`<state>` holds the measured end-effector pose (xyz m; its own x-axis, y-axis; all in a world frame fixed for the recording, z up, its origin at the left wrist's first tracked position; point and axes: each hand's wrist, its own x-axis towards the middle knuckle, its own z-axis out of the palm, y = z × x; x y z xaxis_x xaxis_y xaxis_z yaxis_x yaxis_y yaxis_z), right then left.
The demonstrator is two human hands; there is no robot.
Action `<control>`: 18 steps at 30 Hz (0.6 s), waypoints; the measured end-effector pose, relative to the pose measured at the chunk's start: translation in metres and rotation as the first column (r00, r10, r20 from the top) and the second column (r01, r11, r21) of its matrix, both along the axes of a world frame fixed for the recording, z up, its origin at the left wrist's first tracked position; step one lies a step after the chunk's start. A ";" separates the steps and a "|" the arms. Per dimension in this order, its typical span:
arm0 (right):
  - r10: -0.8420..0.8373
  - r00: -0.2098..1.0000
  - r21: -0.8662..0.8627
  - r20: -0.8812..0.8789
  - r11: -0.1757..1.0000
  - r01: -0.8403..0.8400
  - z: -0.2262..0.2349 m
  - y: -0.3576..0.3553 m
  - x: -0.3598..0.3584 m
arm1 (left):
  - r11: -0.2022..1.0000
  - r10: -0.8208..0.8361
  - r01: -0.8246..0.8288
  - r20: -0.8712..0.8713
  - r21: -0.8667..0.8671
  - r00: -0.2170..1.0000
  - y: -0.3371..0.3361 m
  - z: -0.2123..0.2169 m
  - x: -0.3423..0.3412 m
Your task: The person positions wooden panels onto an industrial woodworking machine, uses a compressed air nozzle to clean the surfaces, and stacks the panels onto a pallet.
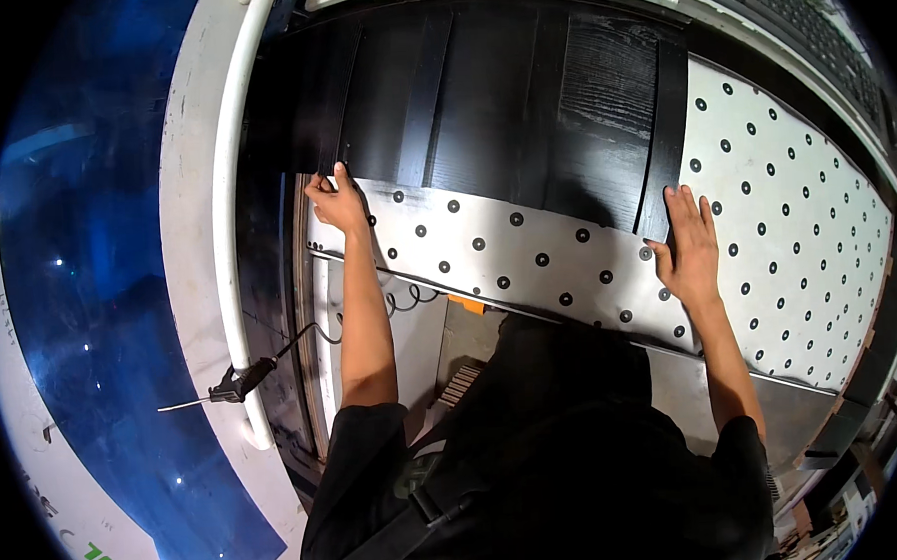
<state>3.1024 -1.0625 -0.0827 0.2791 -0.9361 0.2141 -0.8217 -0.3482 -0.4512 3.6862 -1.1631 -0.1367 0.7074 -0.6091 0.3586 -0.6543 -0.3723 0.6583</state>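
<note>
A glossy black wooden panel [481, 108] with several raised strips lies on a white tabletop [778, 256] covered with black round dots. My left hand [336, 202] is at the panel's near left corner, its thumb on the panel and its bent fingers gripping the edge. At the near right corner rests my right hand [688, 247]. Its fingers are stretched out along the panel's right edge, and its thumb points to the near edge. Bare grain shows through the black on the panel's right section.
A black air gun [241, 380] with a thin nozzle and coiled hose hangs by the white pipe rail [228, 220] on the left. Beyond it lies a shiny blue sheet [87, 246]. A dark keyboard [793, 25] sits at the far right, above the tabletop.
</note>
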 end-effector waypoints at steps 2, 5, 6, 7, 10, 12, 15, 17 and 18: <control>-0.004 1.000 -0.004 0.002 1.000 0.004 0.003 0.000 0.003 | 1.000 -0.003 0.004 -0.020 0.026 1.000 -0.001 0.004 0.001; -0.009 1.000 0.017 0.013 1.000 0.009 0.004 0.001 0.005 | 0.996 -0.021 0.024 -0.041 0.081 0.999 -0.003 0.011 -0.005; -0.017 1.000 0.019 0.017 1.000 0.017 0.001 0.004 0.006 | 0.998 -0.016 0.018 -0.022 0.068 1.000 -0.001 0.010 -0.010; -0.025 0.999 0.020 0.022 0.999 0.025 0.000 0.005 0.006 | 0.998 -0.012 0.012 -0.003 0.054 1.000 0.000 0.010 -0.012; -0.026 0.999 0.027 0.022 0.999 0.025 0.001 0.004 0.008 | 0.996 -0.064 0.063 0.011 0.071 0.998 0.003 0.014 -0.013; -0.020 0.999 0.036 0.026 0.999 0.019 0.001 0.004 0.008 | 0.996 -0.066 0.064 0.031 0.062 0.997 0.003 0.014 -0.014; -0.030 0.999 0.037 0.027 0.999 0.029 0.001 0.004 0.007 | 0.997 -0.080 0.078 0.069 0.029 0.994 0.002 0.014 -0.016; -0.022 0.999 0.032 0.025 0.999 0.021 0.001 0.003 0.006 | 0.997 -0.068 0.066 0.043 0.038 0.997 0.004 0.015 -0.015; -0.022 0.999 0.022 0.029 1.000 0.022 0.002 0.002 0.006 | 0.996 -0.077 0.075 0.046 0.044 0.996 0.003 0.016 -0.016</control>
